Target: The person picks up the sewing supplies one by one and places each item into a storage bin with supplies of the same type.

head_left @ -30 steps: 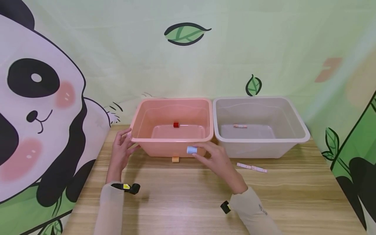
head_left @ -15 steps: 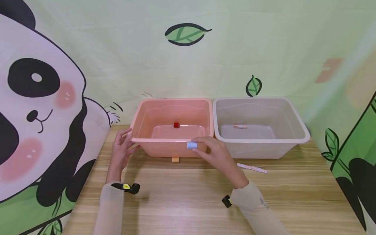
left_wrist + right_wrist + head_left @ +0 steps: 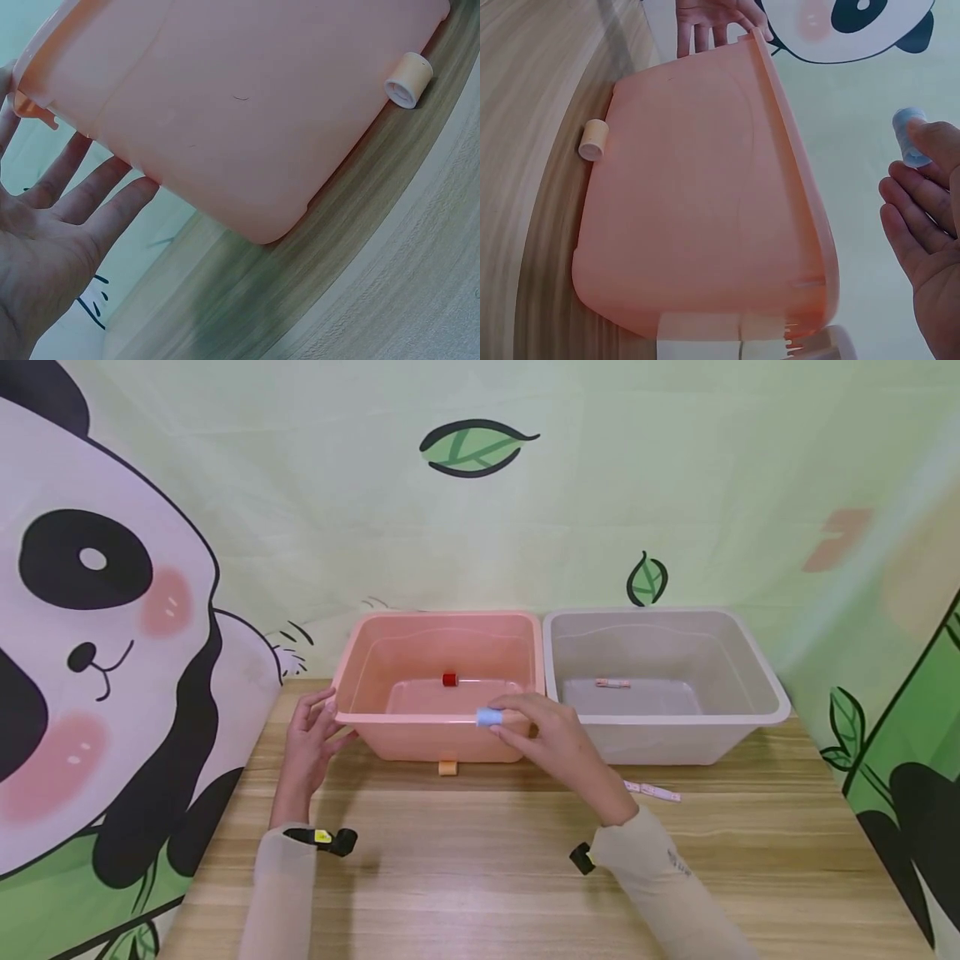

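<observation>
right fingers (image 3: 522,704) pinch blue spool (image 3: 489,717) | left fingers (image 3: 124,206) spread | orange spool (image 3: 447,768), grey bin (image 3: 667,743) beside pink bin (image 3: 405,739)

Pink bin (image 3: 408,739) of smooth, glossy plastic; gray bin (image 3: 675,743) also smooth plastic; wood-grained tabletop (image 3: 450,868), softly shiny; creased cloth backdrop (image 3: 322,502); matt fabric sleeves (image 3: 283,893).

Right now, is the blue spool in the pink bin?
Out; in the right-wrist view, the right hand pinches the blue spool clear of the pink bin.
</observation>
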`<state>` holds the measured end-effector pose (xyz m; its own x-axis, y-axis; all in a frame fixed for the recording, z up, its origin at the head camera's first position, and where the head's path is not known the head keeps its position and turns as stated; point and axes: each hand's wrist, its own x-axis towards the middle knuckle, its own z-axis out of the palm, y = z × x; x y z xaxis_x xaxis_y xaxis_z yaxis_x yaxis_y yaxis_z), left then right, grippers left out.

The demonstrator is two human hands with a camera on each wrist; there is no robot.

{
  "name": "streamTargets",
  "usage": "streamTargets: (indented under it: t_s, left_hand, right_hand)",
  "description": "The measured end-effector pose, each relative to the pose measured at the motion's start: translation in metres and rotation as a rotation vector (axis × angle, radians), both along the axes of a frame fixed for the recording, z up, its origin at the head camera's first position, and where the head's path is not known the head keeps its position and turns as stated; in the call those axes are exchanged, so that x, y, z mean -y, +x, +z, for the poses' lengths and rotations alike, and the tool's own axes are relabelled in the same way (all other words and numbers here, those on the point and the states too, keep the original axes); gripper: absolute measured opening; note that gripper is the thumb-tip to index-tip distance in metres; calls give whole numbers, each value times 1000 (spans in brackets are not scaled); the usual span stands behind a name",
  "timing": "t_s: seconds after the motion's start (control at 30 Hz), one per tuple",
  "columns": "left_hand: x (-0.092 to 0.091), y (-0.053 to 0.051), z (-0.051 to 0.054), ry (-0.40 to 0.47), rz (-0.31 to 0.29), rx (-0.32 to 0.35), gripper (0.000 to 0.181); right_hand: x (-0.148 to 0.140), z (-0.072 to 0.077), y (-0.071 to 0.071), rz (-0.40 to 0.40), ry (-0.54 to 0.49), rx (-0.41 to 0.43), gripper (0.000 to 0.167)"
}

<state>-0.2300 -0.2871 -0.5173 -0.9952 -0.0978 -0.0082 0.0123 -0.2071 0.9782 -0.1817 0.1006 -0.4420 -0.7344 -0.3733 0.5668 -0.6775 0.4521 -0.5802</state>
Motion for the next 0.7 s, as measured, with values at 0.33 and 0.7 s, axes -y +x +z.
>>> streamTargets:
  t_s: [0.33,0.7]
  left_hand:
    - [0,-1,-1,-19,-2,3,42]
    - [0,0,-1,3,-1,-6,37]
  right_hand:
    - [-2,9,-2,27,3,-11,28]
    - [-3,18,-8,13,15,-49,27]
